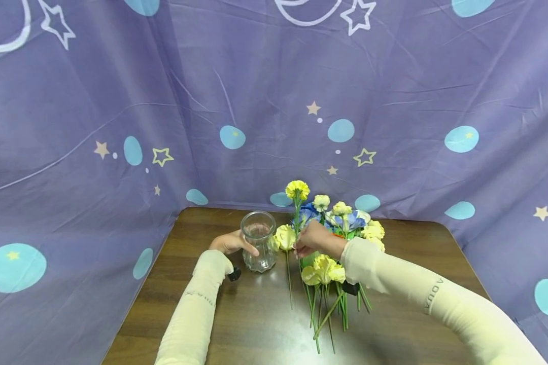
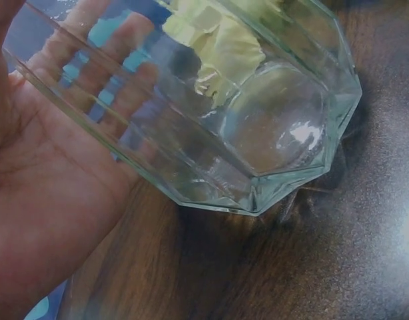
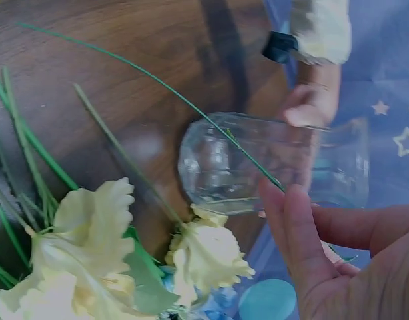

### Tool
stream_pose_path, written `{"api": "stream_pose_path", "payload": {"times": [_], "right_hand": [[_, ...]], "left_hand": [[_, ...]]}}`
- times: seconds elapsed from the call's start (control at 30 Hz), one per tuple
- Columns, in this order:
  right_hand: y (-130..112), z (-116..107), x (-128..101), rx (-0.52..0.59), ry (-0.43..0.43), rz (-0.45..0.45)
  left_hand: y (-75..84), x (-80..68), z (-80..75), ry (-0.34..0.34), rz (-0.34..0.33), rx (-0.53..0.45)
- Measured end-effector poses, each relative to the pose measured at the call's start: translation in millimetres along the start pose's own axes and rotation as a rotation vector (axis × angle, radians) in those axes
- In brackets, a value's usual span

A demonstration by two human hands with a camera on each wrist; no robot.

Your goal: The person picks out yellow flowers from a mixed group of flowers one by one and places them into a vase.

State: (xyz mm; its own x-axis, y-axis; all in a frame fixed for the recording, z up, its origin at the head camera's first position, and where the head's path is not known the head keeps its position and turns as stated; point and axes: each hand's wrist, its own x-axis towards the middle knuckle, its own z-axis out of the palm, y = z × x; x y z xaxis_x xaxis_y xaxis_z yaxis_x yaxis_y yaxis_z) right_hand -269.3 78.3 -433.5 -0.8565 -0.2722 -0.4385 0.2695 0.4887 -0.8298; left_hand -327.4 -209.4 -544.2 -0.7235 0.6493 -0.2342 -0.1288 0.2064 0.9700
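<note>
A clear, empty glass vase [image 1: 258, 247] stands upright on the brown table [image 1: 255, 329]. My left hand [image 1: 230, 242] wraps round its left side; in the left wrist view my palm [image 2: 51, 187] lies against the vase [image 2: 258, 120] and my fingers show through the glass. My right hand [image 1: 309, 241] pinches the thin green stem [image 3: 191, 107] of a pale yellow flower [image 1: 285, 237] just right of the vase. That stem [image 1: 289, 284] runs back toward me across the table. In the right wrist view my fingertips [image 3: 299, 227] hold the stem in front of the vase [image 3: 271, 163].
A pile of yellow, white and blue artificial flowers [image 1: 342, 223] lies under and behind my right wrist, green stems [image 1: 329, 314] fanning toward me. Purple star-and-dot cloth [image 1: 274, 101] walls the table on three sides. Bare table lies in front of the vase.
</note>
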Motion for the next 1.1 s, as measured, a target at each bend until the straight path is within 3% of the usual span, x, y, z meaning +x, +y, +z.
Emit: {"api": "stream_pose_path", "payload": {"times": [0.2,0.4,0.7,0.87,1.1], "right_hand": [[-8.9,-12.0,-4.1,0.111,-0.021,-0.007],[-15.4,-22.2,-10.1,0.142,-0.036,-0.023],[-21.5,-36.3,-15.4,0.255,-0.029,-0.013],[-26.2,-41.9,-19.3,0.262,-0.020,-0.020],[-29.2,-43.2,-26.0,0.284,-0.045,-0.045]], "left_hand": [[-0.7,-0.1,1.7,0.012,-0.017,-0.022],[-1.8,-1.6,0.5,0.012,-0.035,-0.022],[-7.3,3.8,-5.1,-0.039,0.033,0.016],[-8.6,5.7,-5.9,-0.057,0.067,0.006],[-8.6,3.6,-3.2,-0.032,0.072,0.004]]}}
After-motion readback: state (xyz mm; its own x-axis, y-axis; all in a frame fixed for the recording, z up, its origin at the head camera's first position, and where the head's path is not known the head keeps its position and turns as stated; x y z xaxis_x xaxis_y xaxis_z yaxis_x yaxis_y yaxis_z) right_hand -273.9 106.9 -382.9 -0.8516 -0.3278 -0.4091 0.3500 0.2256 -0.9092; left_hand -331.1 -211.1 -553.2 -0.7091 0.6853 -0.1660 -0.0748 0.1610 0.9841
